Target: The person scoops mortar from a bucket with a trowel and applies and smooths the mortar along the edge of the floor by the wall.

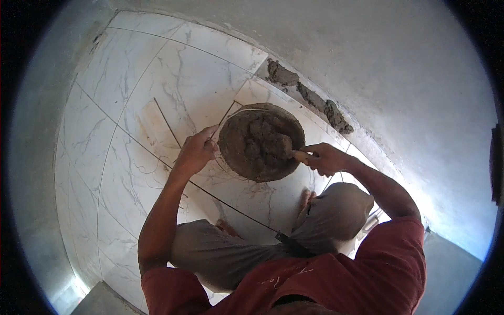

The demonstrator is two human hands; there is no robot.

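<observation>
A round pan (262, 176) full of wet grey mortar (257, 142) sits on the white marble-pattern floor tiles in front of me. My left hand (197, 152) grips the pan's left rim. My right hand (323, 157) is closed on the handle of a trowel (286, 149), whose blade is sunk in the mortar at the pan's right side. My bent knees in grey trousers (336, 210) are just below the pan, and my bare feet rest on the tiles.
A grey plastered wall (399, 68) runs along the right, with lumps of mortar (310, 97) lying in the gap at its foot. White tiles (136, 94) cover the floor to the left. A thin dark cord (231, 205) crosses the tiles under the pan.
</observation>
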